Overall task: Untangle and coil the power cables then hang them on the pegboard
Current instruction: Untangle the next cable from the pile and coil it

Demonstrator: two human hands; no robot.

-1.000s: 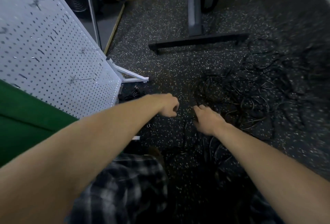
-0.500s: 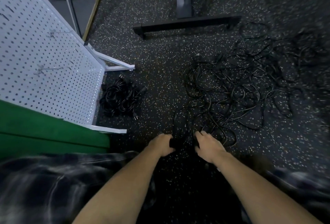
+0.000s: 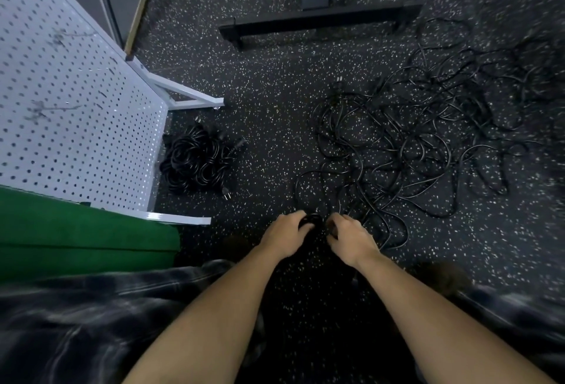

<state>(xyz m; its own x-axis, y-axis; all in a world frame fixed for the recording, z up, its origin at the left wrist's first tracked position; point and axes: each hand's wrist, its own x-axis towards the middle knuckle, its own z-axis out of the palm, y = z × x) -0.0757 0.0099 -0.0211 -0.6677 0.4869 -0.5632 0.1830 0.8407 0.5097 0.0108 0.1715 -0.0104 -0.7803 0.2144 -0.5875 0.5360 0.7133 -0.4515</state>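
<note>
Now both hands are low over the floor (image 3: pixel 275 62), at the near edge of the tangle (image 3: pixel 412 145); a second ago they were held out higher and the view was wider. Left hand (image 3: pixel 287 235) curls round a black cable (image 3: pixel 310 221). Right hand (image 3: pixel 348 236) is curled on it just beside, though whether it's the same strand I can't tell. Looks like one cable is picked out, untangling starting, not coiled yet. Tangle's long axis runs near-left to far-right. The held stretch runs left-right between the hands. Coiled bundles (image 3: pixel 195 160) lie at the pegboard (image 3: pixel 76 93) foot, unhung.
</note>
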